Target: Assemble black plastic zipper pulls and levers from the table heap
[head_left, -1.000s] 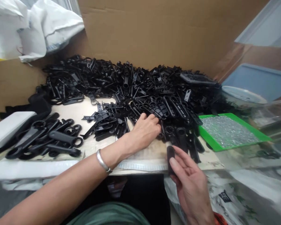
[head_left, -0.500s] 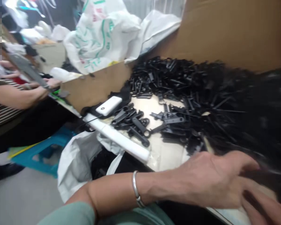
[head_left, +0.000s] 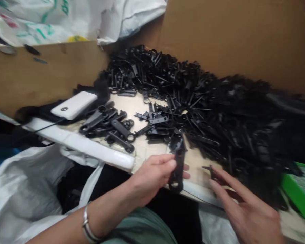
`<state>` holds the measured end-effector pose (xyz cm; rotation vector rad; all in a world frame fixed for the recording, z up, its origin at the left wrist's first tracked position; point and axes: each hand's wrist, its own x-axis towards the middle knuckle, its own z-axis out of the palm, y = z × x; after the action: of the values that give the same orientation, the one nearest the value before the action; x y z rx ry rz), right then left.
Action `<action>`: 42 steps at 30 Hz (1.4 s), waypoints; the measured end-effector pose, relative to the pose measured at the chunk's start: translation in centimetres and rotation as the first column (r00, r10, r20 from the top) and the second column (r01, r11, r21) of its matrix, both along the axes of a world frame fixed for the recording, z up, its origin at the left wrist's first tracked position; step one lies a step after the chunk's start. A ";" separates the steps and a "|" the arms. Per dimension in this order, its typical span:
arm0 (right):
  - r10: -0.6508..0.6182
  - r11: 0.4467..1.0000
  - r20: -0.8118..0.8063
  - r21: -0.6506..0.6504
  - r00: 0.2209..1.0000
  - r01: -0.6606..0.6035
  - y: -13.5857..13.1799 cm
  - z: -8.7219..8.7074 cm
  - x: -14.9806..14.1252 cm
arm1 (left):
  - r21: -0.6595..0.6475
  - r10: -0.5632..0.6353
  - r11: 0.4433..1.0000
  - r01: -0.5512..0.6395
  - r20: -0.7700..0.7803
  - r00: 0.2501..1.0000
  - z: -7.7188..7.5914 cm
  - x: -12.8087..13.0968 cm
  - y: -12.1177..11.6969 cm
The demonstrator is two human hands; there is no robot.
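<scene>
Right grip (head_left: 249,207), pinched dark piece (head_left: 211,172), partly hidden

Parts heap (head_left: 152,73) on the table (head_left: 127,104) before a cardboard wall (head_left: 231,37) — tray (head_left: 298,200) far right; power bank (head_left: 76,104), seemingly, left.

The left hand (head_left: 150,177), at the pile (head_left: 189,86) 1 second ago, is now holding a black bar (head_left: 178,171); the right hand (head_left: 247,205) is pinching a thin dark piece (head_left: 211,172) instead of a wider one.

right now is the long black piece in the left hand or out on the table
In the left hand: its thumb rests against the black piece, and fingertips show past the other side.
</scene>
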<state>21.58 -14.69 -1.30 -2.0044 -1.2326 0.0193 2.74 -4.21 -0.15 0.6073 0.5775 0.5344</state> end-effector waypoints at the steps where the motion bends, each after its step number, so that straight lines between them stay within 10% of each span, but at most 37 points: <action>1: -0.006 1.000 -0.104 0.010 0.995 0.007 0.1 0.4 -0.8 | -0.002 -0.001 1.000 0.001 0.001 1.000 -0.1 0.1 0.1; 5: 0.055 0.990 -0.291 0.143 0.955 -0.013 1.1 1.3 -4.6 | 0.059 -0.003 0.998 -0.002 0.081 0.997 -0.1 0.3 0.0; 23: 0.260 0.935 0.229 0.182 0.938 -0.304 4.4 0.2 -6.9 | 0.301 0.037 0.952 -0.052 0.056 0.998 -0.9 0.7 0.3; 31: 0.399 0.905 0.112 0.110 0.910 -0.410 3.5 0.8 -6.3 | 0.567 0.025 0.824 0.001 -0.038 0.999 -1.2 0.5 0.5; 35: 0.293 0.952 -0.206 0.151 0.934 -0.265 3.9 1.4 -4.9 | 0.684 0.102 0.720 0.113 -0.266 0.959 -0.5 0.0 0.5; 39: 0.330 0.934 -0.747 0.173 0.577 -0.312 4.4 1.4 -4.7 | 0.683 -0.022 0.695 0.226 -0.293 0.956 0.7 -0.3 0.2; 42: 0.358 0.911 -0.864 0.241 0.354 -0.334 4.6 0.8 -5.5 | 0.668 -0.070 0.704 0.242 -0.274 0.959 1.1 -0.2 -0.1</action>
<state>16.10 -10.13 -0.51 -1.2561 -0.8435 1.1618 2.51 -4.29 0.99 1.4549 0.5237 0.5161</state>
